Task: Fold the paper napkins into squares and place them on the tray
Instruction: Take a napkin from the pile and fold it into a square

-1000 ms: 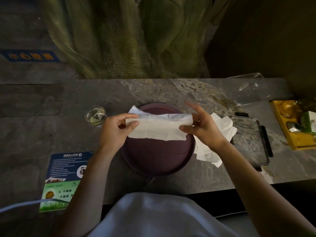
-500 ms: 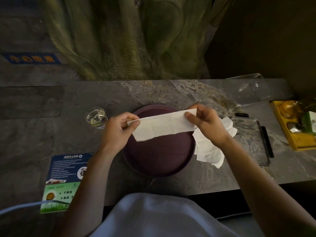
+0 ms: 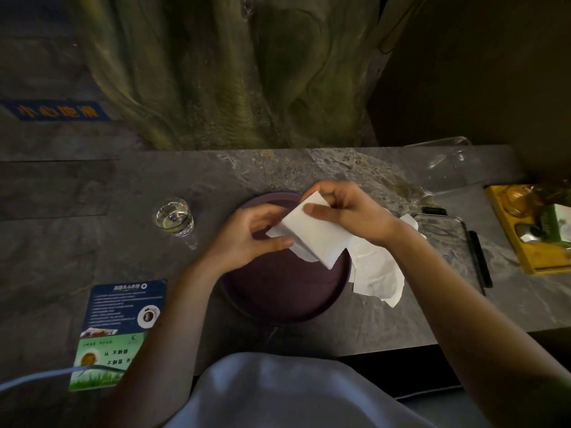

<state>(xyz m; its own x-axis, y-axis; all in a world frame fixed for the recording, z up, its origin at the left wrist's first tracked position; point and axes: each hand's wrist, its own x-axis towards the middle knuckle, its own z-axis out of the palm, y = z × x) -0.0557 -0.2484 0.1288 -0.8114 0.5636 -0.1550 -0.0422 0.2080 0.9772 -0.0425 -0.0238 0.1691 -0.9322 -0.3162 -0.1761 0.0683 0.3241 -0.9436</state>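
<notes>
A white napkin [image 3: 312, 234] is held above the far part of a round, dark purple tray [image 3: 278, 298], which is placed on a grey stone counter [image 3: 129, 248]. The napkin is folded into a narrow block of several layers, roughly rectangular and not yet a clean square, and it is tilted, with one corner pointing up toward the right hand [image 3: 349, 211] and the opposite corner pointing down over the tray. Its upper face is smooth and flat, while a softer, curved edge of a lower layer is seen below it on the left side. The upper corner is pinched by the right hand, with the thumb pressed on the top face and the fingers closed behind the paper. The lower left edge is gripped by the left hand [image 3: 247, 236], the thumb lying along the front and the fingers curled under (their tips are hidden by the paper). A loose pile of unfolded napkins [image 3: 375, 273] is lying on the counter just beside the right rim of the tray. A glass [image 3: 174, 216] with clear liquid is standing to the left of the tray, well apart from the hands, and a printed card [image 3: 120, 329] is lying near the left forearm.
</notes>
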